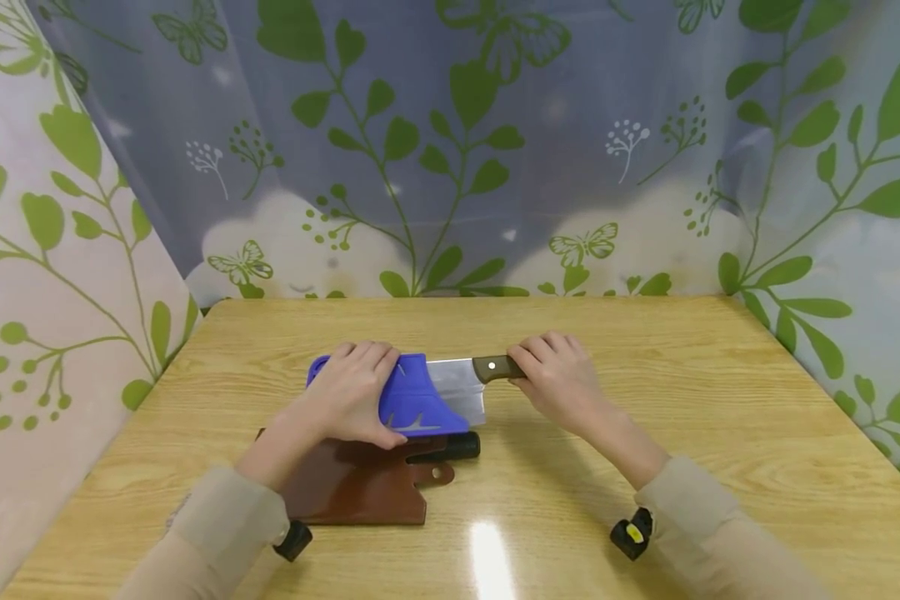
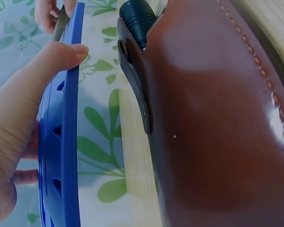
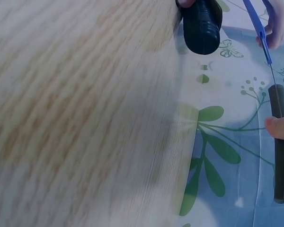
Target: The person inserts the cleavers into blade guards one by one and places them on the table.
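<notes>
A cleaver's bare blade (image 1: 459,385) sticks out to the right of a blue plastic knife sheath (image 1: 414,400), with the rest of the blade hidden inside. My left hand (image 1: 352,392) grips the sheath, thumb along its near edge and fingers over the far side. My right hand (image 1: 558,377) holds the end of the cleaver's dark handle (image 1: 492,367). In the left wrist view the blue sheath (image 2: 68,123) stands edge-on. Below it lies a brown leather sheath (image 1: 360,492) with a black handle (image 1: 461,446) protruding from its right end.
The wooden table (image 1: 645,417) extends around both hands, its back edge against a patterned curtain (image 1: 450,167). A leather strap (image 2: 135,90) with a snap runs along the brown sheath. Dark wrist cameras (image 1: 294,540) sit near both cuffs.
</notes>
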Available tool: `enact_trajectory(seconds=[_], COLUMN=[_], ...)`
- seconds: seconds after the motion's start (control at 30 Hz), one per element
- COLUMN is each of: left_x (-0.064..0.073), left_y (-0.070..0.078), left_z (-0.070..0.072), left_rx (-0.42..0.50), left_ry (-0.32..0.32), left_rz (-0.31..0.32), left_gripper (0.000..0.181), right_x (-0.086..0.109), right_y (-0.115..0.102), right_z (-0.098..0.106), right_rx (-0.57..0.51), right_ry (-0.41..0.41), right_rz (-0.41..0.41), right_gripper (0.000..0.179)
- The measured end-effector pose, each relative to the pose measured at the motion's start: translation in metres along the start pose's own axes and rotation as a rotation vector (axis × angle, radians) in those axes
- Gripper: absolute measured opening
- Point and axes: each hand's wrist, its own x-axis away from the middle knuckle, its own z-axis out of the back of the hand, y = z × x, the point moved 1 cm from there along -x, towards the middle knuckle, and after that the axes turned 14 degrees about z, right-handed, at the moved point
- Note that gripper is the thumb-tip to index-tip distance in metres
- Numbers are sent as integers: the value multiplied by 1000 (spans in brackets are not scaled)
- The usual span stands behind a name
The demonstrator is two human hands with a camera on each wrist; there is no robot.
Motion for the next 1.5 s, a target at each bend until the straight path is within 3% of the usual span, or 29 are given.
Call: enact_trajectory(seconds=[0.3, 0.57, 0.73, 0.87, 1.03, 1.2, 1.37, 1.5], left_x=[-3, -3, -5, -9, -17, -25, -28, -26], left_y=[7, 9, 3, -7, -25, -46, -60, -67], left_z=[-1, -4, -1, 5, 6, 0, -18, -31], left_rx=[10, 20, -32, -55, -83, -40, 9, 7], left_ry=[12, -13, 0, 22, 1, -89, -251, -324], left_rz=[18, 41, 4, -25, -43, -20, 33, 50], left_gripper=[107, 108, 110, 109, 109, 106, 104, 103], right_x=[-7, -9, -12, -16, -23, -37, -43, -45], right_y=[-6, -12, -13, -11, -6, -2, -5, -10], right_z=[-2, -8, -11, -14, -23, -40, -64, -79], right_rx=[18, 16, 3, -23, -167, -336, -347, -358], right_ry=[-37, -12, -29, -90, -147, -137, -175, -228], right_rz=[-4, -5, -16, -33, -95, -124, -101, -88], right_gripper=[33, 33, 35, 34, 35, 35, 32, 30])
